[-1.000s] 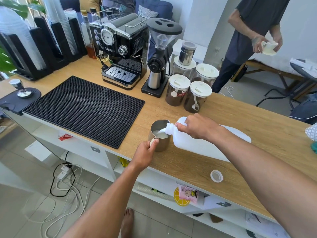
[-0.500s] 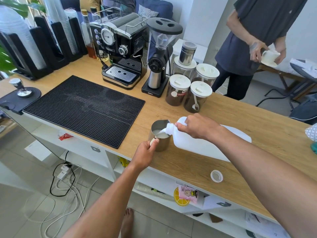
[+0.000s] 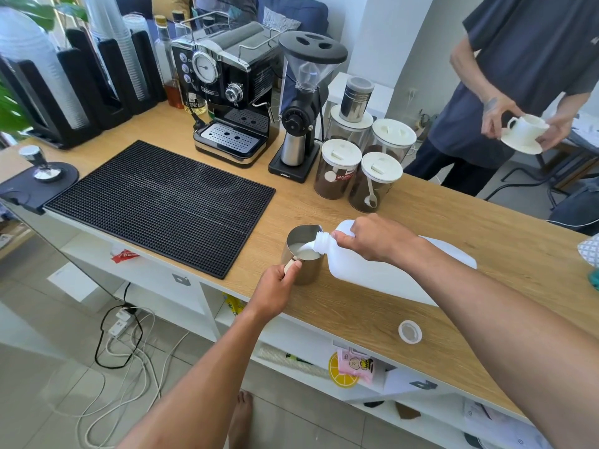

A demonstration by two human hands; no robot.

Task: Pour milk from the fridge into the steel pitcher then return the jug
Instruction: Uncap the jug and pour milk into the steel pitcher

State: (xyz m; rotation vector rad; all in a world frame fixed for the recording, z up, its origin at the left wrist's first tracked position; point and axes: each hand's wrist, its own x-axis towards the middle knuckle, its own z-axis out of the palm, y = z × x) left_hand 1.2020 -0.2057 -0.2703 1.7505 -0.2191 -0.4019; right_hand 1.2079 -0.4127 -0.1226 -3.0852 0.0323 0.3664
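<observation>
The steel pitcher (image 3: pixel 306 254) stands on the wooden counter (image 3: pixel 470 241) near its front edge, with white milk inside. My left hand (image 3: pixel 275 288) grips the pitcher's handle. The white plastic milk jug (image 3: pixel 359 273) is tipped almost flat, its open neck over the pitcher's rim, and milk runs from it into the pitcher. My right hand (image 3: pixel 372 236) grips the jug near its neck. The jug's white cap (image 3: pixel 410 332) lies on the counter to the right, near the front edge.
A black rubber mat (image 3: pixel 162 202) lies left of the pitcher. Behind stand an espresso machine (image 3: pixel 227 92), a grinder (image 3: pixel 301 105) and several lidded jars (image 3: pixel 359 170). A tamper (image 3: pixel 40 165) sits far left. Another person (image 3: pixel 525 79) holding a cup and saucer stands beyond the counter.
Milk keeps flowing and the level in the pitcher looks a little higher. My hands stay put. The person behind has stepped closer to the counter.
</observation>
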